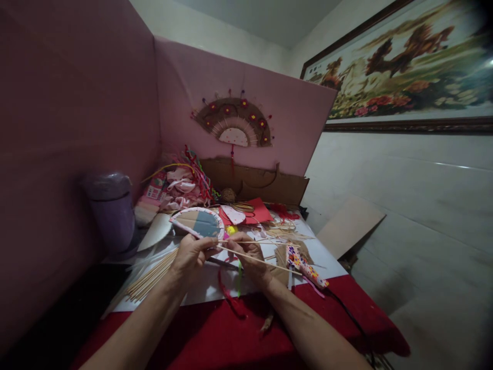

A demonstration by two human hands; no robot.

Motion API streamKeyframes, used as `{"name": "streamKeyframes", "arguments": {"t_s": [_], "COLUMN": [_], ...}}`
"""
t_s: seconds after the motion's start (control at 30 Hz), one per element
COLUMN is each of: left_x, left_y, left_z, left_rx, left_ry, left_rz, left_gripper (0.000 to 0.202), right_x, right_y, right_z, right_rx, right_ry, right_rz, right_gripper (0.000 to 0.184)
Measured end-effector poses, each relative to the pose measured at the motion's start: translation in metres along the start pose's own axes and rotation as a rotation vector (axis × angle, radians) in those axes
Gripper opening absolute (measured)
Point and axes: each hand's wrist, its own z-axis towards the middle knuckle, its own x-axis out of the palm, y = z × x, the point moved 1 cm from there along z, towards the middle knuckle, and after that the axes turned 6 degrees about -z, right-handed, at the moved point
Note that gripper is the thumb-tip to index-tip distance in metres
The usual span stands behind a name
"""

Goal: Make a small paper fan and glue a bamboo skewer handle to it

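My left hand (192, 257) is closed, its fingers pinching thin wooden skewers (265, 261) that stretch to the right. My right hand (246, 254) is closed on the same skewers just beside it. Both hands hover over a white sheet (327, 257) on the red tablecloth (231, 339). A pile of loose skewers (152, 280) lies left of my left hand. A round card piece with blue and tan sections (200, 222) rests just beyond my hands.
A patterned floral strip (306, 267) lies right of my right hand. Red paper (260, 210), cloth scraps (183, 187) and a cardboard box (262, 182) crowd the back. A purple container (111, 210) stands left. A decorated fan (234, 123) hangs on the pink board.
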Motion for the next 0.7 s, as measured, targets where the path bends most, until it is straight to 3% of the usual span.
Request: {"name": "streamKeyframes", "arguments": {"t_s": [0.23, 0.43, 0.7], "left_x": [0.0020, 0.0015, -0.0069], "left_y": [-0.0009, -0.0037, -0.0039], "left_z": [0.0005, 0.0009, 0.0097], "left_rx": [0.001, 0.000, -0.040], "left_ry": [-0.007, -0.019, -0.072], "left_rz": [-0.012, -0.087, -0.163], "left_gripper": [0.020, 0.017, 0.017], "right_x": [0.0006, -0.0009, -0.0025], "right_y": [0.0046, -0.0019, -0.0002], "right_z": [-0.0002, 0.0026, 0.0025], "right_rx": [0.013, 0.097, -0.001], "right_ry": [0.006, -0.066, -0.121], "right_rz": [0.066, 0.005, -0.017], "right_gripper": [0.012, 0.015, 0.016]}}
